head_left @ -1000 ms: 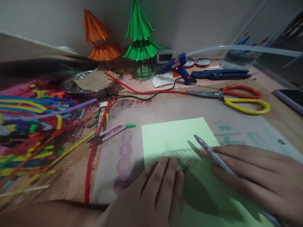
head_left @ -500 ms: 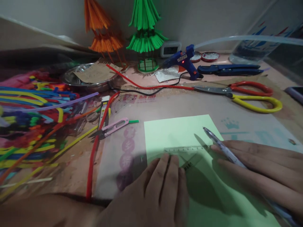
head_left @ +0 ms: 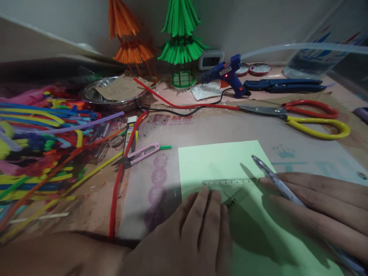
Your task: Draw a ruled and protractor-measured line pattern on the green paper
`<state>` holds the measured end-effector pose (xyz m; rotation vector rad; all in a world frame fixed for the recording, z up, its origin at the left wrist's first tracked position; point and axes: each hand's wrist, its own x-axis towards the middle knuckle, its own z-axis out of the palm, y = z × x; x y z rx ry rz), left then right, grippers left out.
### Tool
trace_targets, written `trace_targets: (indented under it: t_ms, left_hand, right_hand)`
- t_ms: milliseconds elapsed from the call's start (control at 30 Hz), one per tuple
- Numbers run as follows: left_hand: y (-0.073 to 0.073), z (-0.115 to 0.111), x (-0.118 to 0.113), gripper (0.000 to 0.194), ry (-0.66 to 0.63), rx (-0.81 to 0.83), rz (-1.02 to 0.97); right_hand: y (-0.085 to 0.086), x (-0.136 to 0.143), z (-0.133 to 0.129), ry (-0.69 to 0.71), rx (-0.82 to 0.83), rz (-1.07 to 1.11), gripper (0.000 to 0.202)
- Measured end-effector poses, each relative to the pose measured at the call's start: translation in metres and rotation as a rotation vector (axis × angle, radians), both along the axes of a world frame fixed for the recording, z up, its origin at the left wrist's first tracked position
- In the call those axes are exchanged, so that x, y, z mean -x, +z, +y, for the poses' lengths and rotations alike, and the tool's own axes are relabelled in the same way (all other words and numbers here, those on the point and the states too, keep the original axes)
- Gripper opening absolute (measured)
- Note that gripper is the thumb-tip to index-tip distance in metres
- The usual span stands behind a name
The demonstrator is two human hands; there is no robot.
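My left fingers (head_left: pixel 197 211) rested flat, nearly together, on the clear ruler (head_left: pixel 230 182), atop the pale green paper (head_left: pixel 218 158). The graduated scale ran beyond their tips; dark lettering to their right was only partly legible. My right fingers (head_left: pixel 316 188) gripped the pen (head_left: pixel 271 175) between them. Purple printed roundels (head_left: pixel 159 176) lay left of my left fingers, characters blurred.
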<state>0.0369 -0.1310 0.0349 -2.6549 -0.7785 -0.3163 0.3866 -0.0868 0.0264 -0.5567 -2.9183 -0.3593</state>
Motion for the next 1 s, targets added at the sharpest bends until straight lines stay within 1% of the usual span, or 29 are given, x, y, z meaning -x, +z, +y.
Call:
trace_targets:
  t_ms: [200, 300, 467, 700, 1000]
  left_hand:
    - [-0.005, -0.005, 0.002, 0.037, -0.001, 0.017, 0.052]
    - [-0.009, -0.007, 0.004, 0.041, -0.001, 0.040, 0.074]
    - [-0.012, -0.009, 0.005, 0.042, 0.011, 0.062, 0.050]
    - [-0.009, -0.007, 0.006, 0.041, 0.000, 0.050, 0.050]
    - [-0.008, -0.006, 0.005, 0.041, -0.010, 0.029, 0.067]
  right_hand:
    - [-0.001, -0.002, 0.000, -0.018, 0.058, 0.016, 0.077]
    - [-0.001, 0.000, 0.000, -0.015, 0.064, 0.029, 0.073]
    - [0.001, 0.002, 0.001, -0.019, 0.057, 0.050, 0.067]
    - [-0.001, 0.002, 0.001, 0.004, 0.032, 0.041, 0.066]
    - [0.004, 0.003, 0.001, 0.038, 0.007, 0.050, 0.062]
